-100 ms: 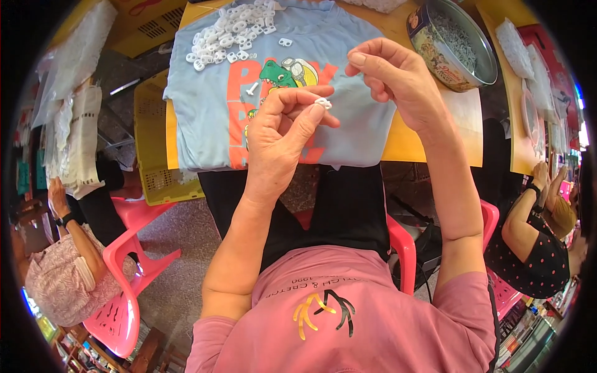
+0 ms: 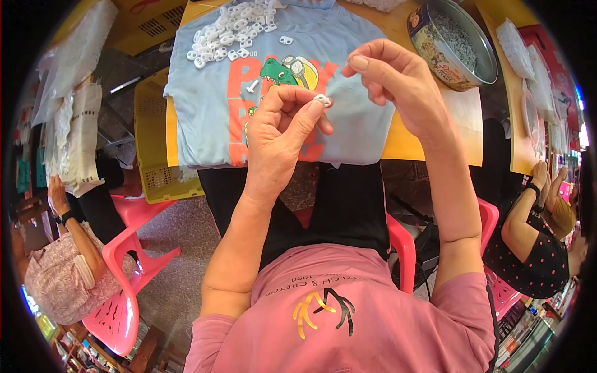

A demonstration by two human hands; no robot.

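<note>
My left hand (image 2: 281, 127) pinches a small white plastic piece (image 2: 322, 100) between thumb and forefinger, above a light blue T-shirt (image 2: 360, 137) printed with a green dinosaur. To its right, my right hand (image 2: 398, 78) is raised with thumb and forefinger brought together; whatever is between them is too small to make out. A heap of similar white plastic pieces (image 2: 233, 34) lies on the far left of the shirt. One stray white piece (image 2: 285, 40) sits apart from the heap, and a white pin-shaped part (image 2: 252, 86) rests beside the dinosaur.
A round tin (image 2: 457, 46) of small grey metal pieces stands at the far right of the yellow table (image 2: 429, 140). Left of the table is a yellow plastic crate (image 2: 155, 168). Other people sit on both sides, one beside a pink chair (image 2: 121, 273).
My right hand has shifted slightly left. The lower fingers of my left hand have curled in a little, with the white piece still pinched.
</note>
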